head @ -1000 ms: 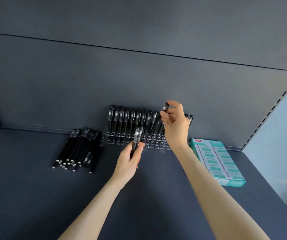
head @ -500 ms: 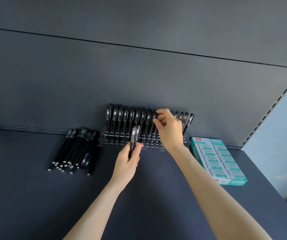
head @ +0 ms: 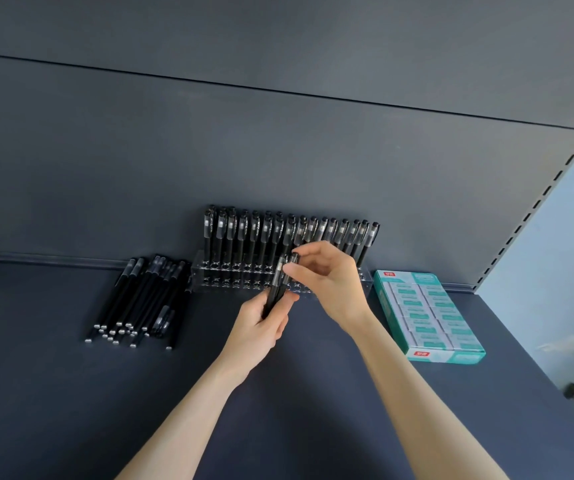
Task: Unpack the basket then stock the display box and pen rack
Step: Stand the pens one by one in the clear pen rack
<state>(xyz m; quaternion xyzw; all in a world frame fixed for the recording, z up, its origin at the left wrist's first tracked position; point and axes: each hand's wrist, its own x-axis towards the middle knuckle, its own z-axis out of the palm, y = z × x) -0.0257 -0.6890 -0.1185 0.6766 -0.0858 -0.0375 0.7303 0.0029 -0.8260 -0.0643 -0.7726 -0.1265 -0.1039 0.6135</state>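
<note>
A small bundle of black pens [head: 276,289] is gripped upright in the left hand [head: 261,329], just in front of the pen rack [head: 225,277]. The cap end of one pen in that bundle is pinched between the thumb and fingertips of the right hand [head: 328,282]. It is judged that a single pen is being drawn out for slotting. The clear rack is set on the shelf [head: 71,393] against the back wall. Its rear rows are filled across the whole width with standing pens [head: 268,230], whereas several holes along the front edge are seen empty. A loose pile of pens [head: 143,299] lies flat on the shelf just to the left of the rack, so the stocking of the rack is judged well advanced but not finished. The display box [head: 427,313], teal and placed to the right of the rack, appears packed with rows of small teal-and-white packets, and that part is judged largely done. The basket is not seen in this view, so its state cannot be told. A small red tag [head: 388,274] is carried at the far corner of the box and another at its near edge, but the writing on both is too small to be read. The pale bands on the pen caps cannot be read either.
</note>
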